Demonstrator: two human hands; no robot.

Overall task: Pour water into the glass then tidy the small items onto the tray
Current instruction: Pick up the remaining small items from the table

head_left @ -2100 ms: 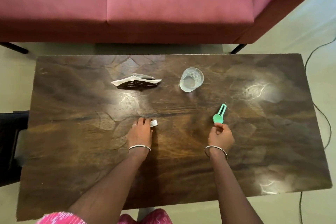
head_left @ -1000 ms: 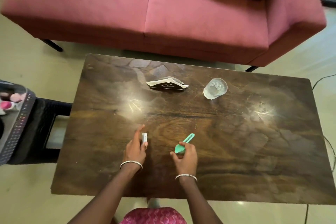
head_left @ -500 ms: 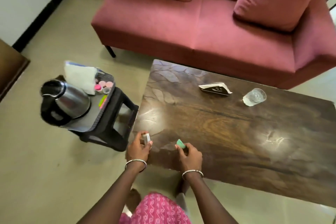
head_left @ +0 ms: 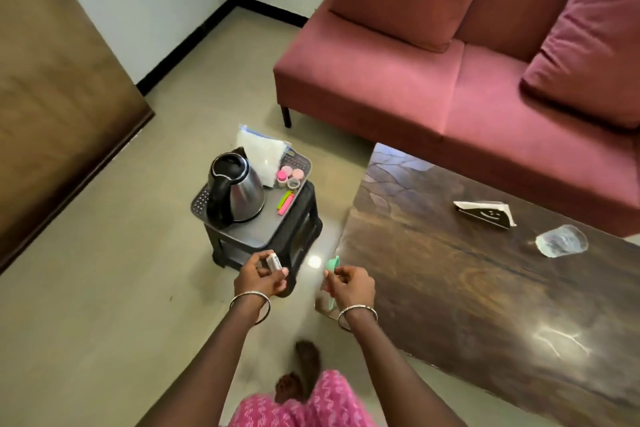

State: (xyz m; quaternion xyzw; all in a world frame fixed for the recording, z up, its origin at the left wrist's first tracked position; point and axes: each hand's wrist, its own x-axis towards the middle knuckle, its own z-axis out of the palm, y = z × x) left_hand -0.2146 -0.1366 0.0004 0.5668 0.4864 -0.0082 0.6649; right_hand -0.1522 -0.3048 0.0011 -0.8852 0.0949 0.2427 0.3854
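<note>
My left hand (head_left: 260, 277) pinches a small white eraser-like block (head_left: 274, 261) just in front of the black stool. My right hand (head_left: 350, 284) grips a green plastic clip (head_left: 331, 266) over the floor by the table's left end. The grey tray (head_left: 257, 231) sits on the stool and carries a steel kettle (head_left: 236, 192), small pink-lidded pots (head_left: 291, 177), a pink and green clip (head_left: 285, 203) and a plastic bag (head_left: 264, 153). The glass (head_left: 561, 240) with water stands on the wooden table (head_left: 467, 274) at the right.
A black napkin holder (head_left: 486, 214) stands on the table left of the glass. A red sofa (head_left: 433, 80) runs behind the table. A wooden panel (head_left: 52, 80) leans at the left wall. My bare feet (head_left: 301, 371) are on the beige floor.
I have turned left from the table toward the stool. Both hands lifted the white block and the green clip off the table and carried them left, close to the tray.
</note>
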